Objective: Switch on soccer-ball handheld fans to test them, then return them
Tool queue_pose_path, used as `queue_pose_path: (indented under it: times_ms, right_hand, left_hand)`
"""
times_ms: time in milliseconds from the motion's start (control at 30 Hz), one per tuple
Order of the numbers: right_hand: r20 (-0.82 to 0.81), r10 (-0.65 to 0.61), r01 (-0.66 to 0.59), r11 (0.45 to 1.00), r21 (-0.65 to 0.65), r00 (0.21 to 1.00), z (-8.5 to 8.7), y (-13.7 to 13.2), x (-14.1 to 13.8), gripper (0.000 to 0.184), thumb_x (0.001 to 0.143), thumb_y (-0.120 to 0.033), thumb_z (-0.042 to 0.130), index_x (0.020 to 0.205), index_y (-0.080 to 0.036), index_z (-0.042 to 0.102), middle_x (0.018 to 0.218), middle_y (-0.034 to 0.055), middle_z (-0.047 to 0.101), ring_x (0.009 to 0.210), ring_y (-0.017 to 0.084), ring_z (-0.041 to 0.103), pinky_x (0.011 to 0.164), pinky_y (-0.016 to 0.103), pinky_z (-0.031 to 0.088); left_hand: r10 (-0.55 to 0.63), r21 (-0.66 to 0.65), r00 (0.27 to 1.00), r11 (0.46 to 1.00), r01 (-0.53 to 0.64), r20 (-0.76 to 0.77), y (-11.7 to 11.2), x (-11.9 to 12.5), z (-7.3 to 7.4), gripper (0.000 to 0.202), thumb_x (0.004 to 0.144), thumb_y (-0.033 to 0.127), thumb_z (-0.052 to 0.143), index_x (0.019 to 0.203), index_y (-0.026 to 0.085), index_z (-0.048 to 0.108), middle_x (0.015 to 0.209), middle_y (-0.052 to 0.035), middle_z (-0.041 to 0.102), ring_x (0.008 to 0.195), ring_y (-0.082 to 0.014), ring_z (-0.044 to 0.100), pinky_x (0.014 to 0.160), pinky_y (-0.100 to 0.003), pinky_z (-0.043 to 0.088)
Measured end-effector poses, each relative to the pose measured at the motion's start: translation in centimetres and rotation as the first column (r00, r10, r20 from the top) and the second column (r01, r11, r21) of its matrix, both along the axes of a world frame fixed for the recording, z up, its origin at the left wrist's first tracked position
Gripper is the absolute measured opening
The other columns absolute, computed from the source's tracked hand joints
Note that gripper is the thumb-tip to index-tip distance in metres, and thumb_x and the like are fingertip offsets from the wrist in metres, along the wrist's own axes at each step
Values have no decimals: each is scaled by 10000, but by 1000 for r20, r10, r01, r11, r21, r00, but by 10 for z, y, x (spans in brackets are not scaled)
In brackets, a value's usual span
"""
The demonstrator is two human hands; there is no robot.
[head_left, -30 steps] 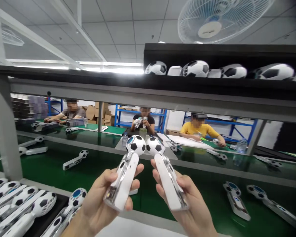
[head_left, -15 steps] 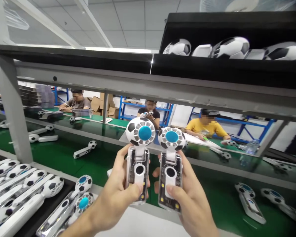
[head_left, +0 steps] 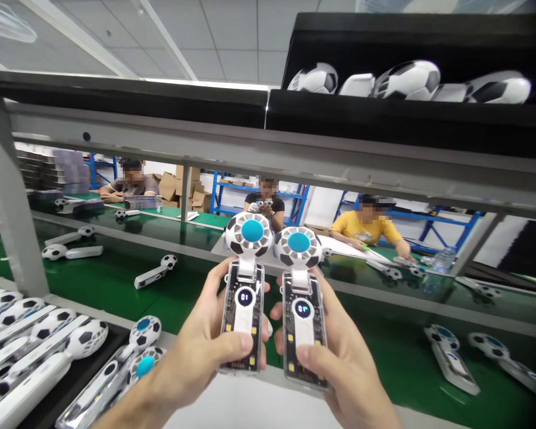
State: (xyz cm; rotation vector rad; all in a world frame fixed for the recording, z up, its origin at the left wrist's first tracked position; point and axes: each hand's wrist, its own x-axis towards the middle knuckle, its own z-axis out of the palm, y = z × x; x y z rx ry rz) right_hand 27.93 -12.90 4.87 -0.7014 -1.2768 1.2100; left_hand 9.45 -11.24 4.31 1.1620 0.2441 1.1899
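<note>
My left hand [head_left: 205,351] grips a handheld fan [head_left: 245,286] with a football-patterned head and blue hub, held upright facing me. Its round display reads "01" and small yellow lights glow on the clear handle. My right hand [head_left: 339,363] holds a second, matching fan [head_left: 300,298] right beside the first, its display also lit. Both thumbs rest on the white strips low on the handles. The two fan heads almost touch.
A black tray [head_left: 84,387] of matching fans lies at lower left. More fans lie scattered on the green conveyor belt [head_left: 116,286]. A grey upright [head_left: 9,202] stands at left, and an overhead shelf [head_left: 384,119] carries more fans. Three people sit across the line.
Both fans' displays and yellow lights have come on. A second ago the fans showed their backs; they were since turned to face me. My thumbs stayed on the handles.
</note>
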Motion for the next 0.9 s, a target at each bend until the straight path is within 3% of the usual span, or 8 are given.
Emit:
queue_pose_path:
  times_ms: [200,433,667,833,900]
  right_hand:
    - [-59,23,-25,999,-26,998,2,-4,-4,937,773,-320,766,1533,-292,219,981,64,702,682,194,632,590,282,503]
    - [-51,-16,15,999,-30,999,2,-5,-2,954,750,-311,776,1530,-239,232,949,75,707,720,215,654,576,281,504]
    - [-142,73,-77,997,-23,987,3,-5,-6,932,770,-257,746,1529,-255,206,960,69,691,665,219,668,568,320,559]
    - [-94,27,-29,999,-18,995,-1,-3,-5,903,743,-261,772,1498,-267,277,889,40,693,658,197,653,569,276,533]
    - [-78,-2,0,1000,-21,997,-1,-2,-5,812,748,-309,782,1445,-257,369,850,34,685,645,185,633,567,266,521]
  left_hand:
    - [-19,-7,999,1000,19,30,-3,1,-1,690,854,229,697,1399,288,278,964,-56,670,677,-173,677,602,-308,553]
    - [-54,2,997,999,54,49,-2,2,-4,652,875,235,669,1398,263,282,871,-51,680,663,-190,681,599,-311,542]
    - [-67,-10,996,998,68,61,-2,6,-3,577,873,245,676,1341,260,338,891,-49,679,686,-179,682,618,-296,546]
    - [-76,-7,996,997,76,36,-3,4,-5,562,865,269,683,1319,264,352,875,-46,678,658,-175,676,606,-296,540]
    - [-77,-9,997,997,77,25,-2,4,-5,560,853,270,695,1303,265,362,863,-44,682,646,-179,679,600,-294,536]
